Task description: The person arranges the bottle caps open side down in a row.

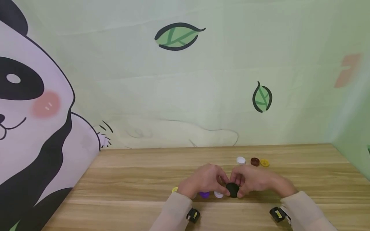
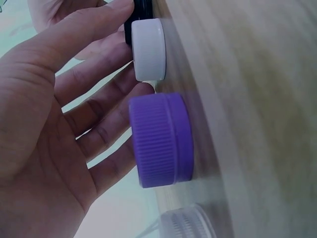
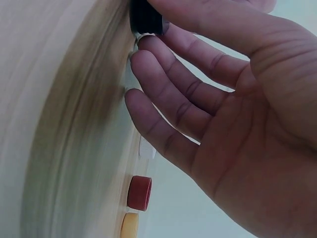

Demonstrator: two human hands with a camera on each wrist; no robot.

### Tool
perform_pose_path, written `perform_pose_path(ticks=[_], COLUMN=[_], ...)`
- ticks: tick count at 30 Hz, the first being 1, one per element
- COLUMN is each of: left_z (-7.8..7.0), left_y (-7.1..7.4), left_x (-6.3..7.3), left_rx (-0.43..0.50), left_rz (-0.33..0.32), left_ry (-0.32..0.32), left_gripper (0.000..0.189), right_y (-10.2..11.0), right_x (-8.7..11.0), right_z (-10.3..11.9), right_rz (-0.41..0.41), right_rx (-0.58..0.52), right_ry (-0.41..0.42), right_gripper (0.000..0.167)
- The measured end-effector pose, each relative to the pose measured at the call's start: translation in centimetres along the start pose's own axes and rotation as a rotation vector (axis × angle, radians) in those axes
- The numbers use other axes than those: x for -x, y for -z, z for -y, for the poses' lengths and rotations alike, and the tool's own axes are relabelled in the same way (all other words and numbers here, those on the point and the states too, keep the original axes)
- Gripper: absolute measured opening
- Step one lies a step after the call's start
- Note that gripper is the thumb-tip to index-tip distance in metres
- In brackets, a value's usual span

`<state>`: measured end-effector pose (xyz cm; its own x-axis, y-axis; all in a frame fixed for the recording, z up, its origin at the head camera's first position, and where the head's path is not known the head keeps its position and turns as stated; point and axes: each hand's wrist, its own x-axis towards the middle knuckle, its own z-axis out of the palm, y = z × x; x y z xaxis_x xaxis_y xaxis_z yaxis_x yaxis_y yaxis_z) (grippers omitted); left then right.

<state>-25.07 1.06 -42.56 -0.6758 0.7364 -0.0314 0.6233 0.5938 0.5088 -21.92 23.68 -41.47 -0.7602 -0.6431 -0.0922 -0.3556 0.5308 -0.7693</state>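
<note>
A black bottle cap (image 1: 232, 190) rests on the table between both hands. My left hand (image 1: 206, 179) pinches its left side with the thumb in front and fingers behind, while my right hand (image 1: 255, 178) does the same on its right side. Just left of it are a white bottle cap (image 2: 149, 49) and a taller purple bottle cap (image 2: 161, 141) with a ribbed side. Beyond the purple one, a clear whitish cap (image 2: 185, 223) shows in the left wrist view. A yellow cap (image 1: 175, 189) is partly hidden by the left wrist.
Farther back on the wooden table (image 1: 138, 173) lie a white cap (image 1: 241, 160), a dark red cap (image 1: 255, 161) and an orange-yellow cap (image 1: 264, 163). A pale green backdrop (image 1: 121, 83) with a printed panda stands behind the table.
</note>
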Motion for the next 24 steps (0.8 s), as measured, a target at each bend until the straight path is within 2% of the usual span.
perform_pose_path(ticks=[10, 24], left_z=[0.17, 0.17], left_y=[0.01, 0.09], left_x=[-0.11, 0.0], left_rx=[-0.05, 0.013], left_rz=[-0.003, -0.006], left_ry=[-0.016, 0.011], left_gripper=[0.022, 0.018], right_y=[-0.07, 0.03], right_x=[0.03, 0.0], right_z=[-0.16, -0.08], right_rz=[0.001, 0.006], right_rx=[-0.008, -0.009], right_ry=[0.008, -0.001], right_gripper=[0.033, 0.033])
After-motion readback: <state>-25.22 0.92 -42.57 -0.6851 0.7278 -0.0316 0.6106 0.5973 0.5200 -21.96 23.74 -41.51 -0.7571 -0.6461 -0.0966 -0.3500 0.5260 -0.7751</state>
